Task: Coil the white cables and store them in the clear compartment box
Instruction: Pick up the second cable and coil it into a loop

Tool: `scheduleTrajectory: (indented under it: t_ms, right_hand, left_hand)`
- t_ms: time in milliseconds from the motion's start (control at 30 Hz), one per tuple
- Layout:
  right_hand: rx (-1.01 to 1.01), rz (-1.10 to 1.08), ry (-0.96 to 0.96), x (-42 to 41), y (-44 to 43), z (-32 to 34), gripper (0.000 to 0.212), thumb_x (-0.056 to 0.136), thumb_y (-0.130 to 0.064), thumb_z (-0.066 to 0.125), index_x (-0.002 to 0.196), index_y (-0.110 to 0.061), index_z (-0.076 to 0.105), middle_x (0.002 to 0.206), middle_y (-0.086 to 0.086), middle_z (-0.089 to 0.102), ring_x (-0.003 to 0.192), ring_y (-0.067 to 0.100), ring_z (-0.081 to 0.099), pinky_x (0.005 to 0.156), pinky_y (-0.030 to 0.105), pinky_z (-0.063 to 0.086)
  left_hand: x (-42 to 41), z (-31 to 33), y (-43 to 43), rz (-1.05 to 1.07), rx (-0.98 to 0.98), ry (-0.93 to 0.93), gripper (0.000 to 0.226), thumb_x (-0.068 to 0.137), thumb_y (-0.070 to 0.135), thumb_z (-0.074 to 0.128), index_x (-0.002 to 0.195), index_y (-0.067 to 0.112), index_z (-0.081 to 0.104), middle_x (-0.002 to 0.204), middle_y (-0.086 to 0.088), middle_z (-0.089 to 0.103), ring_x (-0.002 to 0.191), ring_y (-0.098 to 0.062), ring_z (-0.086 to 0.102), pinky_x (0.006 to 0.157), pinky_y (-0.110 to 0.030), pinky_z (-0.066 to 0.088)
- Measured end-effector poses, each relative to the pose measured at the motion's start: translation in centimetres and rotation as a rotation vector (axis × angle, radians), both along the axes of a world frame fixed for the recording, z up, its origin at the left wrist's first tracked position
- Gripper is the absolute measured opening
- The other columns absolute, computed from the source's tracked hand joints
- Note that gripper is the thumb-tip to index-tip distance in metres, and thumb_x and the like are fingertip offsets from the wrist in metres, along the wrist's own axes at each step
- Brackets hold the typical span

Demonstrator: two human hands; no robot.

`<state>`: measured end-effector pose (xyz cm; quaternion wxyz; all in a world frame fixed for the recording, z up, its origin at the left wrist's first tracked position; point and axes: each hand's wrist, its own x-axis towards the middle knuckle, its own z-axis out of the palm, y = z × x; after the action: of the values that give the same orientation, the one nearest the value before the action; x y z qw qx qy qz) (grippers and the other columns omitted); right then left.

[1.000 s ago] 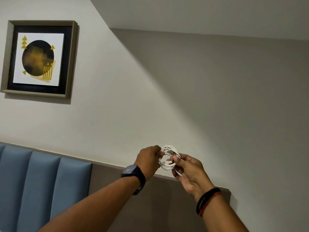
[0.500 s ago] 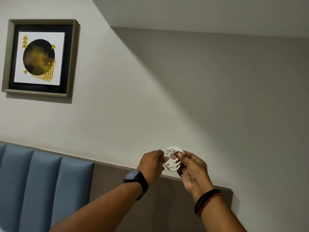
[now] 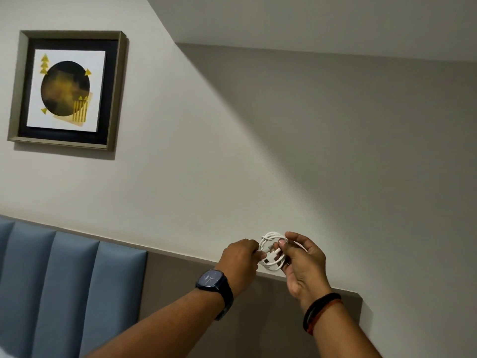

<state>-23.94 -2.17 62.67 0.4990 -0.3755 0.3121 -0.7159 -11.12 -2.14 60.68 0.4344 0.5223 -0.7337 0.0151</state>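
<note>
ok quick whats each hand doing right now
Left hand: closed around the left side of the white cable coil.
Right hand: thumb and fingers pinch the right side of the same coil.

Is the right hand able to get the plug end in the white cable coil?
Probably yes. The right hand holds the white cable coil, and the plug end sits right beside its thumb with nothing between them.
</note>
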Motion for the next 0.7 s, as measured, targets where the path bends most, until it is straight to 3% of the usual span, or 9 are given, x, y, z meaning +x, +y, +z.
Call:
scheduleTrajectory:
  t_ms: [100,200,367,500,600,700]
  right_hand:
    - [-0.024,-0.071,-0.051,0.3,0.1,0.0,0.020,0.078,0.014,0.064,0.086,-0.005,0.063,0.079,0.018,0.066,0.064,0.027,0.066,0.053,0.027,0.058]
    - [-0.008,0.027,0.001,0.1,0.4,0.1,0.020,0.080,0.011,0.063,0.092,-0.005,0.062,0.085,0.021,0.068,0.066,0.026,0.067,0.050,0.026,0.057]
    - [-0.033,0.220,0.241,-0.5,0.8,0.2,0.032,0.077,0.009,0.067,0.103,-0.008,0.063,0.093,0.019,0.070,0.067,0.020,0.068,0.056,0.029,0.057]
    - [-0.064,0.134,0.605,-0.4,1.1,-0.8,0.048,0.060,0.013,0.078,0.097,-0.016,0.066,0.097,0.014,0.067,0.084,0.025,0.067,0.058,0.026,0.055]
    - [-0.070,0.079,0.718,-0.7,1.1,-1.6,0.046,0.064,0.014,0.073,0.097,-0.018,0.066,0.097,0.010,0.067,0.083,0.022,0.067,0.060,0.027,0.057]
    - [-0.051,0.005,0.859,-1.1,0.8,-2.6,0.043,0.065,0.012,0.066,0.095,-0.018,0.065,0.087,0.006,0.070,0.072,0.016,0.065,0.053,0.024,0.048]
  left_hand:
    - [-0.3,0.1,0.2,-0.001,-0.013,-0.001,0.030,0.097,0.027,0.046,0.091,0.002,0.061,0.090,-0.015,0.066,0.082,-0.029,0.062,0.078,-0.041,0.050]
    - [0.3,0.5,-0.1,0.010,-0.022,0.029,0.029,0.096,0.027,0.048,0.086,0.002,0.061,0.085,-0.015,0.068,0.079,-0.030,0.062,0.075,-0.043,0.050]
    - [1.8,1.1,-0.8,0.040,0.014,0.028,0.027,0.095,0.028,0.049,0.074,0.012,0.055,0.078,-0.012,0.068,0.073,-0.029,0.060,0.065,-0.036,0.046]
    - [2.6,0.9,-1.5,0.037,0.074,0.064,0.025,0.094,0.027,0.050,0.080,0.012,0.062,0.080,-0.010,0.069,0.073,-0.027,0.061,0.064,-0.034,0.047]
    - [2.7,0.0,-1.8,0.041,0.100,0.050,0.027,0.094,0.027,0.050,0.079,0.010,0.064,0.081,-0.011,0.068,0.069,-0.024,0.052,0.061,-0.028,0.037]
    - [2.5,-1.1,-2.0,0.032,0.124,0.059,0.030,0.094,0.026,0.050,0.069,0.013,0.056,0.071,-0.009,0.059,0.066,-0.025,0.048,0.059,-0.027,0.031]
